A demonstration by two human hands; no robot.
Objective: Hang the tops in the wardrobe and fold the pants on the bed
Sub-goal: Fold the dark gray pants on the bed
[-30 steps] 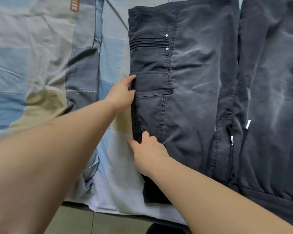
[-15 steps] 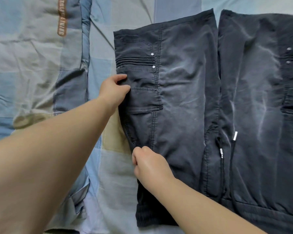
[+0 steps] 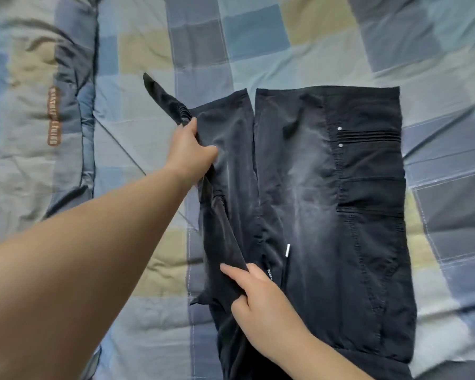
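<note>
A checked blue quilt (image 3: 258,37) covers the bed; the dark pants (image 3: 354,215) lie flat on it. Your left hand (image 3: 188,152) & right hand (image 3: 261,300) each grip the lifted left leg's outer edge.

A bed fills the whole picture. It is covered with a soft checked bedspread (image 3: 258,37) in squares of light blue, dark blue, grey and dull yellow, and it has many small creases. On the left side of the frame lies a puffy quilt (image 3: 25,105) in the same colours, bunched up with deep folds. A small brown label with pale letters (image 3: 54,116) is sewn on it, running up and down. Thin white stitched lines cross the bedspread. The light is soft and even.
</note>
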